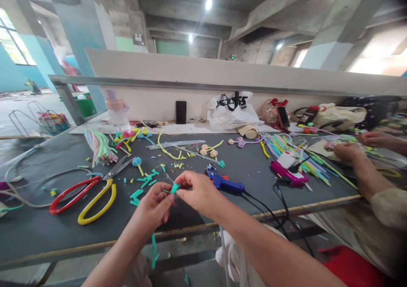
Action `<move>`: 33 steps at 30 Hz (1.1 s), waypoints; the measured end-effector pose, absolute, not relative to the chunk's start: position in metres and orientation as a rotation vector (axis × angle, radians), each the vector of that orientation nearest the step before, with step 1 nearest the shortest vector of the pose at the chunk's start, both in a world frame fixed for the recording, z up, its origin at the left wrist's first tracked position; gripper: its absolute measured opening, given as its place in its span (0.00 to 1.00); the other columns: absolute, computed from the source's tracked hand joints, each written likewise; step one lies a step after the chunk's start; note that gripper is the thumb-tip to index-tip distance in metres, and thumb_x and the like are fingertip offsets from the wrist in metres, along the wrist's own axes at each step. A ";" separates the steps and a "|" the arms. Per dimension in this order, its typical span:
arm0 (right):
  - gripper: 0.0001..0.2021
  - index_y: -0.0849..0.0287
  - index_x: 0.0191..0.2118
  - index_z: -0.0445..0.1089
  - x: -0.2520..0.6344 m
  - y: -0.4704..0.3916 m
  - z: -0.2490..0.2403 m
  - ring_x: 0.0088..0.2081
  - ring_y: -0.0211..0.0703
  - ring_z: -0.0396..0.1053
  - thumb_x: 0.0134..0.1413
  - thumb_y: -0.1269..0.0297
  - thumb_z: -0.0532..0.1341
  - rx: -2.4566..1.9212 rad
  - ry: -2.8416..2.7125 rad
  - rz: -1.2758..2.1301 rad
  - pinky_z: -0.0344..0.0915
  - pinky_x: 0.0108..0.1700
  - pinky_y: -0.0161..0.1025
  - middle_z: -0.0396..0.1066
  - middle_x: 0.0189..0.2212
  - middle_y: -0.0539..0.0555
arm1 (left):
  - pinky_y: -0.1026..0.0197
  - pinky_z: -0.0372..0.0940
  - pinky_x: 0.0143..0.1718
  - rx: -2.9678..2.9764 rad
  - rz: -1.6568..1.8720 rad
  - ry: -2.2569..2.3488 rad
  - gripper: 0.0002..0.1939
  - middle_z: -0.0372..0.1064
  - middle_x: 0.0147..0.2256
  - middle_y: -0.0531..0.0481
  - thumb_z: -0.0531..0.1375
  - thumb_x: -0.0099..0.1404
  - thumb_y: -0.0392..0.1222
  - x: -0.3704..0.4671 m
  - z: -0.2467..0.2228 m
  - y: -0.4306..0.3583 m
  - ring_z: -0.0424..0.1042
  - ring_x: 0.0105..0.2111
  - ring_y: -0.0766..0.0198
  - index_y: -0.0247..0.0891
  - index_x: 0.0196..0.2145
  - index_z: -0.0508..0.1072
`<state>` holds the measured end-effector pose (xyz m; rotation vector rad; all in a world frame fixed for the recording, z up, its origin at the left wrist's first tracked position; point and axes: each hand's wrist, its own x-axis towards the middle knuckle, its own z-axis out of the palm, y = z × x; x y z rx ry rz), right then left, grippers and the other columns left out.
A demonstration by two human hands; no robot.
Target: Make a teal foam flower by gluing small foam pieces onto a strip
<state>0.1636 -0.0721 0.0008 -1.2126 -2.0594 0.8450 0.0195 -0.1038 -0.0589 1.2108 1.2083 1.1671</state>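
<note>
Both hands meet over the table's front edge, their fingertips pinched round a small green fuzzy stem piece (175, 188), probably pipe cleaner. My left hand (158, 203) grips it from the left, fingers curled. From the right, my right hand (196, 192) pinches the same piece between thumb and forefinger. Short green cut pieces (136, 195) lie just left of my hands. A blue glue gun (227, 184) rests on its side right of them, its nozzle end near a cluttered tip. Scissors (95, 189) with one red and one yellow handle lie open at the left.
A bundle of pastel stems (100, 149) and a clear bottle (117, 113) stand at the back left. A phone (181, 112) leans against the partition beside a white bag (233, 111). Cables trail from a magenta device (289, 173). A co-worker's hands (349, 153) work at the right.
</note>
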 end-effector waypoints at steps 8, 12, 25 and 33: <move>0.08 0.61 0.32 0.70 0.166 -0.075 0.008 0.29 0.36 0.69 0.43 0.75 0.58 -1.212 -2.058 0.856 0.62 0.32 0.31 0.73 0.27 0.51 | 0.71 0.54 0.14 1.193 1.206 1.144 0.12 0.61 0.16 0.59 0.60 0.55 0.47 0.025 -0.035 -0.107 0.57 0.14 0.73 0.37 0.32 0.64; 0.08 0.61 0.32 0.70 0.167 -0.075 0.008 0.29 0.36 0.68 0.43 0.76 0.58 -1.212 -2.052 0.863 0.62 0.32 0.31 0.73 0.27 0.51 | 0.72 0.52 0.13 1.144 1.225 1.110 0.12 0.61 0.16 0.59 0.61 0.55 0.46 0.028 -0.031 -0.106 0.57 0.14 0.74 0.37 0.31 0.65; 0.06 0.61 0.31 0.70 0.165 -0.068 -0.006 0.28 0.36 0.67 0.43 0.74 0.60 -1.246 -2.036 0.864 0.62 0.31 0.32 0.72 0.26 0.50 | 0.73 0.50 0.13 1.042 1.238 1.076 0.12 0.62 0.17 0.60 0.63 0.52 0.42 0.026 -0.052 -0.100 0.58 0.14 0.74 0.38 0.30 0.64; 0.06 0.61 0.31 0.70 0.164 -0.068 -0.006 0.28 0.36 0.67 0.43 0.73 0.61 -1.246 -2.001 0.883 0.62 0.31 0.32 0.72 0.26 0.50 | 0.71 0.56 0.16 1.044 1.256 1.005 0.08 0.64 0.18 0.57 0.62 0.54 0.39 0.020 -0.051 -0.102 0.60 0.17 0.73 0.35 0.32 0.69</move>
